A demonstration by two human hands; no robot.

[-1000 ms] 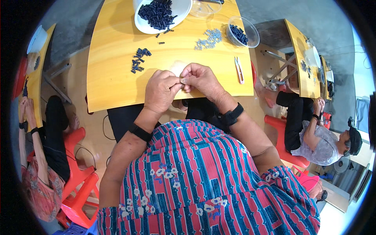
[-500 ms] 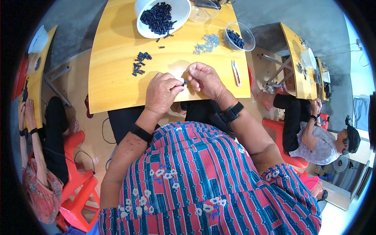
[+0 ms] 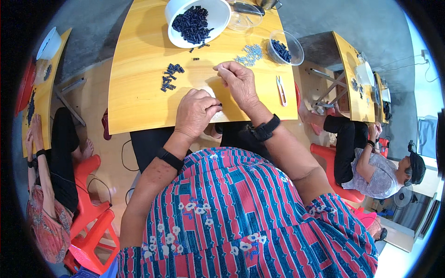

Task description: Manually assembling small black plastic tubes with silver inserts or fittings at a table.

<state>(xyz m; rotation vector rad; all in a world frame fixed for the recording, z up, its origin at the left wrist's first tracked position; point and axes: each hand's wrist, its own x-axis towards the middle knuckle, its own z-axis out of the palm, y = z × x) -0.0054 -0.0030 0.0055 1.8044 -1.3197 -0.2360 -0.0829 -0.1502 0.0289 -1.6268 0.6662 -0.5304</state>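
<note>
My left hand (image 3: 197,111) is closed near the table's front edge, its thumb and forefinger pinching a small black plastic piece (image 3: 219,105). Ahead of it and to the right, over the table, hovers my right hand (image 3: 238,81), its thumb and fingertips pressed together. Whatever they hold, if anything, is too small to make out. Left of my hands lies a loose pile of small black pieces (image 3: 169,79). Beyond my right hand spreads a heap of small clear or silvery parts (image 3: 250,55).
A tilted white bowl (image 3: 223,28) of black pieces stands at the back, beside a clear lid (image 3: 237,21). At the back right is a clear tub (image 3: 300,56) of dark pieces. Thread snips (image 3: 282,92) lie at right. People sit at tables on both sides.
My right hand has moved forward, away from the left hand and its small black piece. The left hand keeps its pinch near the table's edge. The whole view has shifted slightly.
</note>
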